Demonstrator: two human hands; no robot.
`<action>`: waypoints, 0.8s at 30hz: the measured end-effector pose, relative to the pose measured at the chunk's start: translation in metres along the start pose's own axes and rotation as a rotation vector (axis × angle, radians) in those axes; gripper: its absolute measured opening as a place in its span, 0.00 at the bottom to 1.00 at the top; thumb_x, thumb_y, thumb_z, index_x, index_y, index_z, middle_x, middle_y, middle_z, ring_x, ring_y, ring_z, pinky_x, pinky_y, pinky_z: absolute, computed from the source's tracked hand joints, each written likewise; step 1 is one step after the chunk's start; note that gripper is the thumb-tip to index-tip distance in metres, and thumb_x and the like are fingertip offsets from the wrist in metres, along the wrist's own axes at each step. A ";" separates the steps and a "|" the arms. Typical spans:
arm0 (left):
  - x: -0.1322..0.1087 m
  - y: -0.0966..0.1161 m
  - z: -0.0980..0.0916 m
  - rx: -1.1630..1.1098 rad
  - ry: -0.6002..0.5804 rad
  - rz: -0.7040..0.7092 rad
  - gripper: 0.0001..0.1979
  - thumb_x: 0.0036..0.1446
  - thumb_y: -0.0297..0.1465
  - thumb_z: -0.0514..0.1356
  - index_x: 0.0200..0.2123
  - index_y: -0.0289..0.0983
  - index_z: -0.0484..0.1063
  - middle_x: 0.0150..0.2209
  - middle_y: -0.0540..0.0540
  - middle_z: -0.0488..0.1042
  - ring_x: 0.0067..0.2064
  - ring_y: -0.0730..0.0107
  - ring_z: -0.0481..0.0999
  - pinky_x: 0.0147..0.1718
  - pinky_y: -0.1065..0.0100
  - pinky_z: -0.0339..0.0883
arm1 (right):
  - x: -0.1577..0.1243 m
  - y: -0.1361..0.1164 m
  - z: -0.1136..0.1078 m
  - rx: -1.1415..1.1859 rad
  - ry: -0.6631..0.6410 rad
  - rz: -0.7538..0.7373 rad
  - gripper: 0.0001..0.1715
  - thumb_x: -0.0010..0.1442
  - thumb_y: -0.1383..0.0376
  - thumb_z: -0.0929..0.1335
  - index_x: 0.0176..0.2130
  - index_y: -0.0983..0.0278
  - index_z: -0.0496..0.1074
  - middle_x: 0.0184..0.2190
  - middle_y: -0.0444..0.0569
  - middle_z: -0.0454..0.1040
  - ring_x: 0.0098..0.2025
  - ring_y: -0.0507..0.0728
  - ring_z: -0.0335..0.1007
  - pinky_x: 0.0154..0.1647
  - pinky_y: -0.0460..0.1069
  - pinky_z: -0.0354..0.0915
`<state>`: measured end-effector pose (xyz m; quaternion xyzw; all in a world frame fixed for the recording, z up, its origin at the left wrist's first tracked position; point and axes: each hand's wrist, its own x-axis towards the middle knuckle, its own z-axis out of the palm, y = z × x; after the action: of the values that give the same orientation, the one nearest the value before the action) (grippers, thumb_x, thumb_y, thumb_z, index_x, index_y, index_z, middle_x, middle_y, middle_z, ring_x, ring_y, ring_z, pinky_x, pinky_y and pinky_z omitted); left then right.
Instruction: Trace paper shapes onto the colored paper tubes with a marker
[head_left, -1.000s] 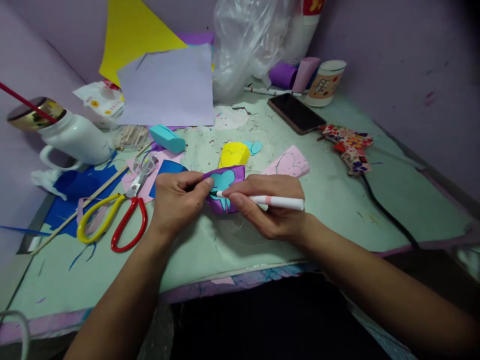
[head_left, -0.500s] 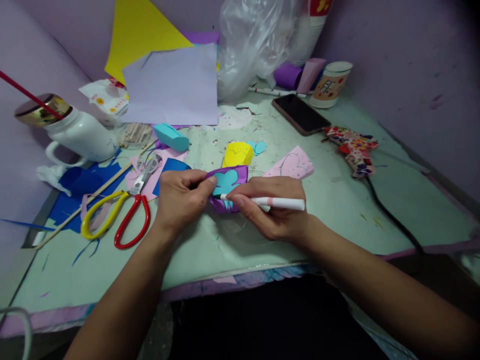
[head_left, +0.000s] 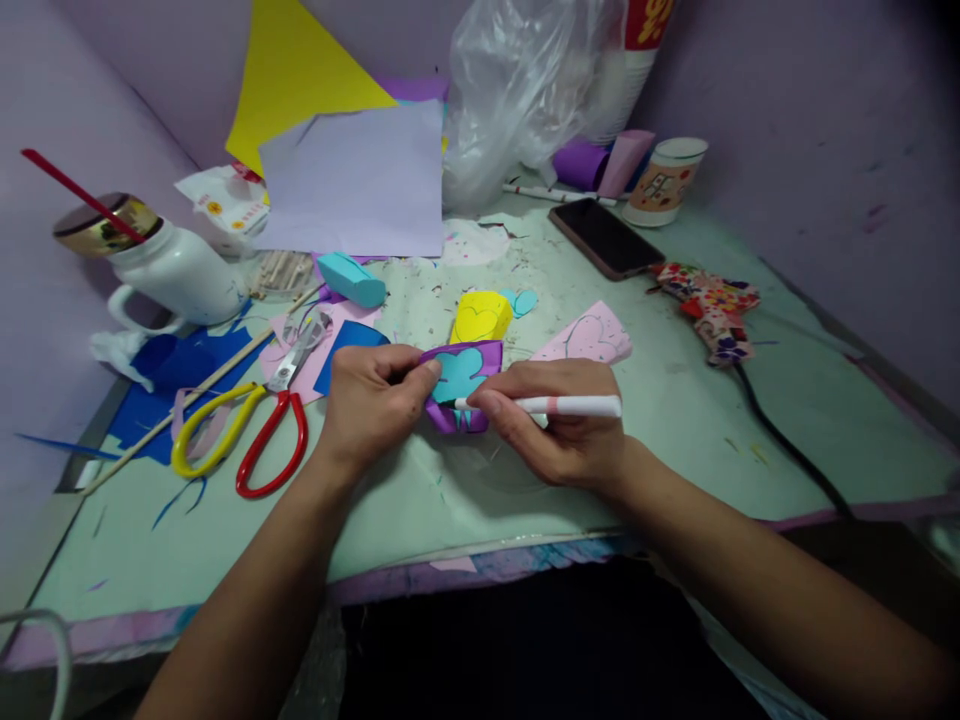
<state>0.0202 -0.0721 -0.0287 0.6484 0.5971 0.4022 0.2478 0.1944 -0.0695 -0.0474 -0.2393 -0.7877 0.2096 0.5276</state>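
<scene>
My left hand point(head_left: 381, 400) pinches the left side of a folded purple paper point(head_left: 490, 352), its thumb pressing on a light-blue cutout point(head_left: 459, 374) that lies over the purple. Between the fingers and thumb of my right hand point(head_left: 566, 420) is a white marker point(head_left: 581, 405), its dark tip at the lower edge of the cutout. Just behind the purple paper sits a yellow paper piece point(head_left: 481, 317) with a drawn heart. A pink paper piece point(head_left: 589, 334), also with a heart outline, lies behind my right hand.
Scissors point(head_left: 283, 378) with yellow and red handles lie left, over blue paper and a wooden stick point(head_left: 176, 412). Further back stand a white mug point(head_left: 180, 275), a plastic bag point(head_left: 517, 90) and a paper cup point(head_left: 665, 182). A phone point(head_left: 606, 238) and a cloth-covered corded object point(head_left: 712, 305) are right.
The whole view has shifted slightly, so everything appears a little further right and lower. The marker tip has moved slightly along the lower edge of the light-blue cutout.
</scene>
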 end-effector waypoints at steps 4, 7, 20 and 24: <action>0.000 0.001 -0.001 -0.001 0.006 -0.001 0.15 0.45 0.31 0.60 0.10 0.37 0.63 0.13 0.55 0.52 0.19 0.76 0.53 0.16 0.70 0.46 | 0.000 -0.001 -0.002 -0.013 -0.008 0.041 0.09 0.58 0.70 0.66 0.27 0.64 0.74 0.19 0.44 0.75 0.18 0.48 0.67 0.20 0.44 0.64; 0.000 0.002 -0.001 0.003 0.008 0.000 0.15 0.45 0.31 0.61 0.10 0.37 0.63 0.13 0.55 0.52 0.19 0.76 0.52 0.16 0.70 0.46 | 0.000 -0.001 -0.002 -0.023 -0.009 0.050 0.10 0.59 0.69 0.66 0.27 0.64 0.74 0.18 0.44 0.74 0.17 0.48 0.65 0.18 0.44 0.63; 0.000 0.000 -0.001 0.004 0.015 0.016 0.15 0.45 0.31 0.61 0.10 0.37 0.65 0.12 0.55 0.54 0.18 0.76 0.54 0.16 0.70 0.47 | -0.001 -0.002 -0.002 -0.033 0.020 0.067 0.10 0.58 0.70 0.66 0.26 0.65 0.74 0.17 0.44 0.73 0.16 0.48 0.64 0.16 0.45 0.60; 0.000 -0.001 0.000 -0.026 0.015 -0.008 0.14 0.45 0.31 0.61 0.11 0.37 0.66 0.13 0.54 0.56 0.18 0.76 0.55 0.16 0.70 0.48 | -0.003 -0.002 -0.002 0.091 0.095 0.131 0.09 0.58 0.70 0.67 0.27 0.64 0.75 0.19 0.44 0.73 0.17 0.49 0.65 0.18 0.45 0.62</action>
<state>0.0195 -0.0722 -0.0290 0.6398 0.5962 0.4137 0.2531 0.1968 -0.0728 -0.0481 -0.2756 -0.7342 0.2676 0.5598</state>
